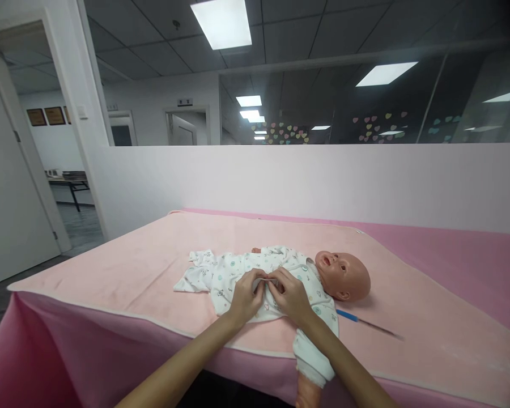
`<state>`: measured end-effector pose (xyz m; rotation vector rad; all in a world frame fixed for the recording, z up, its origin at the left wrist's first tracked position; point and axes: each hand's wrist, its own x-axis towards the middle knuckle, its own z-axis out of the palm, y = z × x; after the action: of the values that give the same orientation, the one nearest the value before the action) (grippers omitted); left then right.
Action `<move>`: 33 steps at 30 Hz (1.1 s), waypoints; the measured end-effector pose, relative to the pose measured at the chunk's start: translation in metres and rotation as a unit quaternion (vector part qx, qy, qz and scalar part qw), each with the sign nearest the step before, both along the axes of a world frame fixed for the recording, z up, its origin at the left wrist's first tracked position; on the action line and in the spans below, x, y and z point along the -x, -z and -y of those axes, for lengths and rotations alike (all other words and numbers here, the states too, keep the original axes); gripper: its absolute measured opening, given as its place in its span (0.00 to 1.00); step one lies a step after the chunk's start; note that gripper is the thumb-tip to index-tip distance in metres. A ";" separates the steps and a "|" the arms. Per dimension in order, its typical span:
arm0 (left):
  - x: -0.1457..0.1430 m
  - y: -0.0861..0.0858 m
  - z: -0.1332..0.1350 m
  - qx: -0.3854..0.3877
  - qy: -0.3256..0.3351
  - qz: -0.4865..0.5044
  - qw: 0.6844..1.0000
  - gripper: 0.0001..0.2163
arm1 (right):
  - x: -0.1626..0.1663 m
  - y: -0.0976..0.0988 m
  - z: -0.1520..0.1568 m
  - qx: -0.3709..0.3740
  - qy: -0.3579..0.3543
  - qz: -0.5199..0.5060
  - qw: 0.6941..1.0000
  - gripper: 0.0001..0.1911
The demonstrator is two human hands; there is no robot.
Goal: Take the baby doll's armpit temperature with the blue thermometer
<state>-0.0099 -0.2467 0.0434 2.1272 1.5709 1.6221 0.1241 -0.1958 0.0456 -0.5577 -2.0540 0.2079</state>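
Observation:
A baby doll (pixel 344 277) lies on its back, its bald head to the right and its legs to the left. It wears a white printed romper (pixel 233 283). Over the doll's front, my left hand (pixel 249 294) and my right hand (pixel 291 292) meet, fingertips nearly touching. Both are closed in a pinch on the romper's cloth, which is slightly raised between them. Whether a fastener is there is hidden by my fingers. The doll's near arm (pixel 310 391) hangs over the front edge, below my right forearm. By its shoulder lies a thin rod with a blue handle (pixel 347 315).
A peach-coloured mat (pixel 144 283) covers most of the pink-covered table (pixel 463 272), whose near edge runs below the doll. Behind stands a low white wall (pixel 323 181) with glass above. A doorway and white door (pixel 17 170) are at the left.

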 end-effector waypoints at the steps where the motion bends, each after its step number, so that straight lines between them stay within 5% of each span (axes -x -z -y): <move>1: 0.000 0.000 0.000 0.001 -0.001 0.001 1.000 0.07 | 0.000 0.000 0.000 0.001 -0.001 0.000 1.000 0.08; 33: -0.001 -0.002 0.002 0.009 0.016 0.000 1.000 0.07 | 0.003 0.003 -0.003 0.004 0.013 -0.008 1.000 0.06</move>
<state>-0.0088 -0.2489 0.0454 2.1325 1.5381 1.5916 0.1210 -0.1925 0.0426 -0.5856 -2.0310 0.2040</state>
